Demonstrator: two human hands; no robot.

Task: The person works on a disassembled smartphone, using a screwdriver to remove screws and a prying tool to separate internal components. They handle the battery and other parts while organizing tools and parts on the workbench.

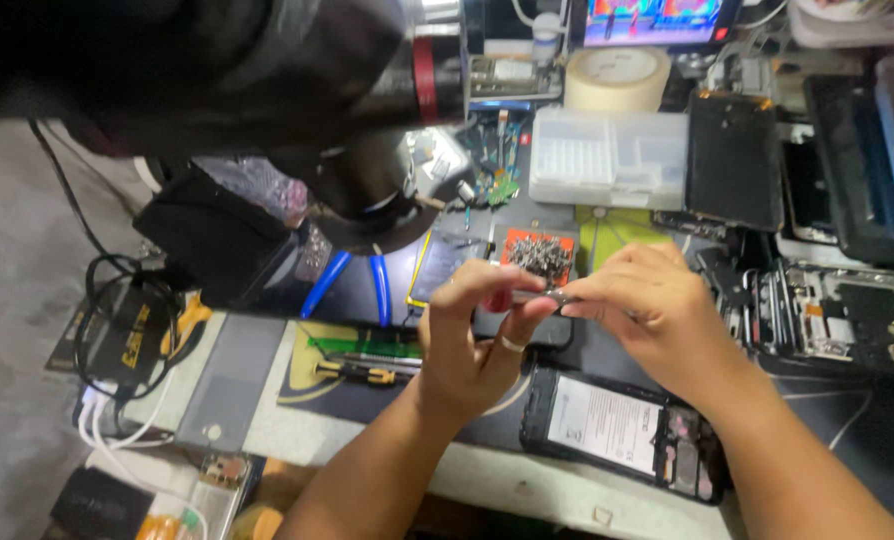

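My left hand [472,335], a ring on one finger, and my right hand [647,320] meet above the dark work mat [467,425]. Together their fingertips pinch a small thin metal part [555,296]; it is too small to tell what it is. Just beyond the fingers sits a small orange tray [512,240] heaped with tiny screws [540,255]. Below my right hand lies an opened phone [617,425] with its back off, battery and board exposed.
A black microscope head [267,80] overhangs the bench at upper left. Blue-handled pliers [352,280], screwdrivers [362,372], a clear parts box [607,155], a tape roll [617,78], several dismantled phones [837,310] at right and cables [117,340] at left crowd the bench.
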